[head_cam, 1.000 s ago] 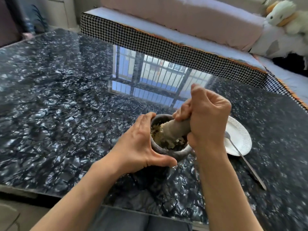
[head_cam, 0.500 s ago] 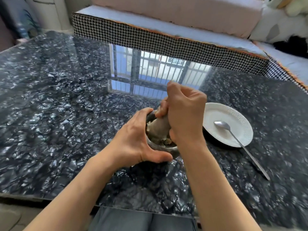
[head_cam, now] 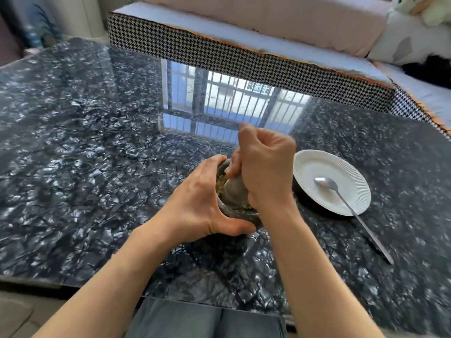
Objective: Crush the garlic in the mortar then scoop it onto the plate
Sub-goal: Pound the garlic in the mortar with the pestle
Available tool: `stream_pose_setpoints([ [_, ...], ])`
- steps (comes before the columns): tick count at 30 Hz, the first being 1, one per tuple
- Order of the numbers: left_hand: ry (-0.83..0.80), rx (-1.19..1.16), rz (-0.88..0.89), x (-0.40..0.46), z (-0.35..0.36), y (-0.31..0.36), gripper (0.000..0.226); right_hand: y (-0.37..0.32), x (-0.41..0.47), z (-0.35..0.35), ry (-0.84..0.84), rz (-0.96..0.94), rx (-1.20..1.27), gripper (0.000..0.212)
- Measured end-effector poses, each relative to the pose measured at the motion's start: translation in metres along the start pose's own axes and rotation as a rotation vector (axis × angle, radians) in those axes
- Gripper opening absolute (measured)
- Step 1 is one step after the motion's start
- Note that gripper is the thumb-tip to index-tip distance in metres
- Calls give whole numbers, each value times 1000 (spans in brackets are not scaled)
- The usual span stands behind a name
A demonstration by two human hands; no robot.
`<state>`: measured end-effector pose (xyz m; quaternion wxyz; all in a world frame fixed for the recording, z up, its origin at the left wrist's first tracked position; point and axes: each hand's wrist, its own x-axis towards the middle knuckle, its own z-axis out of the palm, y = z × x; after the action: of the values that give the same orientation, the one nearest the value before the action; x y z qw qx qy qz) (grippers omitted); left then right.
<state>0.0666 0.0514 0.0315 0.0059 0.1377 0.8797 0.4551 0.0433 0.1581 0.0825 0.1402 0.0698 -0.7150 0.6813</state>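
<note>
Two hands at work, nearest first: left hand (head_cam: pixel 195 203) cupped round the mortar (head_cam: pixel 240 217), steadying it on the dark tabletop (head_cam: pixel 97 167); right hand (head_cam: pixel 266 167) clenched on the pestle (head_cam: pixel 234 190), now driven lower and steeper into the bowl than a second ago. Likely mid-crush, scooping not yet begun. Garlic (head_cam: pixel 220 184) inside, beige, coarse, pasty. Just beyond to the right, plate (head_cam: pixel 314 164) bare, spoon (head_cam: pixel 341 198) resting on it.

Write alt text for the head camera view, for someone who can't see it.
The right hand grips a pestle in a mortar of crushed garlic, steadied by the left hand; beside it, a spoon rests on a white plate.
</note>
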Motion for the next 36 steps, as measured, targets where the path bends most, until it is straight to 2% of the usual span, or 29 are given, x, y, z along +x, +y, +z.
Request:
stream_pose_setpoints([
  [4, 18, 32, 4, -1, 1, 1, 124, -8, 11, -7, 95, -22, 100, 54],
  [7, 14, 18, -7, 0, 1, 1, 123, 2, 9, 0, 47, -86, 7, 54],
  [9, 20, 8, -7, 1, 1, 0, 121, 5, 7, 4, 14, -58, -44, 55],
  [13, 25, 27, 3, 1, 2, -1, 123, -4, 8, -10, 62, -71, 62, 55],
  [15, 14, 28, -8, 1, 1, 1, 124, 3, 7, -8, 39, -126, 10, 54],
  [18, 15, 19, -23, 1, 1, 0, 123, 6, 6, -1, -19, -55, -100, 56],
  [20, 12, 21, -17, 0, 1, 2, 122, -3, 8, -7, 5, -13, -49, 57],
  [23, 7, 17, -18, 1, 1, 2, 122, -6, 10, -13, 0, -54, 19, 55],
  [27, 6, -7, -28, 1, 2, -1, 120, 2, 9, -5, -61, -14, -107, 53],
  [31, 30, 42, -1, 1, 2, 0, 122, -8, 16, -15, 25, -33, 32, 54],
  [36, 29, 18, -17, 2, 2, 0, 125, 1, 9, -3, -77, -10, -142, 53],
])
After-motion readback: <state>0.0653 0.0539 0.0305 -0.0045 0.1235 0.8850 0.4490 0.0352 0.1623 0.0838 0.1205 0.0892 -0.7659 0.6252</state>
